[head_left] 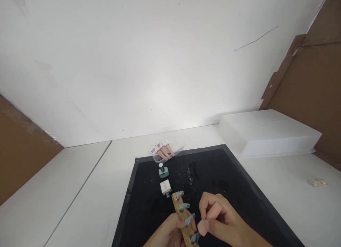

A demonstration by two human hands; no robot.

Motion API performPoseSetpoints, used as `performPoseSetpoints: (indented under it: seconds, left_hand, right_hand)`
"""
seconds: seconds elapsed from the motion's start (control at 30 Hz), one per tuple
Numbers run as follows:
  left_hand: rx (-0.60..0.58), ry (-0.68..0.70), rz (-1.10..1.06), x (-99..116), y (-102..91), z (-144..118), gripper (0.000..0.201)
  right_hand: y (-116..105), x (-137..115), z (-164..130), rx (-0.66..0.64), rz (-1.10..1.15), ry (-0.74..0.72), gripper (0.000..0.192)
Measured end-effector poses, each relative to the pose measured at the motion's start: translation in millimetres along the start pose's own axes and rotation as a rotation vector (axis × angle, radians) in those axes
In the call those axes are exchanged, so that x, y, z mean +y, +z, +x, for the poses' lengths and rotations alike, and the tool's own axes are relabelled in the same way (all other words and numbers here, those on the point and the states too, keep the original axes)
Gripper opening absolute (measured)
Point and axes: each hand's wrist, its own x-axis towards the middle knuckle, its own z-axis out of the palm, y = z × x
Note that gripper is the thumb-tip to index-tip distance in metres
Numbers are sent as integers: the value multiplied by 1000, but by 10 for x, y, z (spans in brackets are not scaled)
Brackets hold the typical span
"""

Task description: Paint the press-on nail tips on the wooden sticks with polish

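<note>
Four grey nail tips sit along the wooden stick [181, 213], which runs from my left hand [167, 234] up and away toward the white bottle [165, 187]. My left hand is closed around its near end; my right hand [222, 222] — just right of the stick — pinches at the nearest tip [195, 236], fingers curled.

No writing on the small labelled bottles [162, 150] is legible.

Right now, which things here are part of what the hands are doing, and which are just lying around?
In use:
left hand
right hand
wooden stick of nail tips

Lying about:
teal bottle
white bottle
packets
white box
</note>
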Motion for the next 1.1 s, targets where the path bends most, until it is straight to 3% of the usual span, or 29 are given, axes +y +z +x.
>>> performPoseSetpoints:
  seconds: [0.2, 0.43, 0.57, 0.87, 1.1]
  left_hand:
    - [8, 0, -24, -45, -36, 16, 30]
    - [1, 20, -44, -84, -66, 55, 27]
    - [-10, 19, -52, -81, -79, 57, 30]
    - [-69, 20, -68, -24, 18, 30, 23]
    - [-102, 2, -124, 36, 90, -27, 22]
  right_hand:
    - [-21, -15, -14, -32, -54, -49, 16]
    - [9, -95, -23, 6, -79, 13, 11]
    - [17, -85, -18, 22, -113, 19, 17]
    - [19, -6, 13, 5, 63, 2, 21]
    - [21, -21, 50, 15, 138, 30, 13]
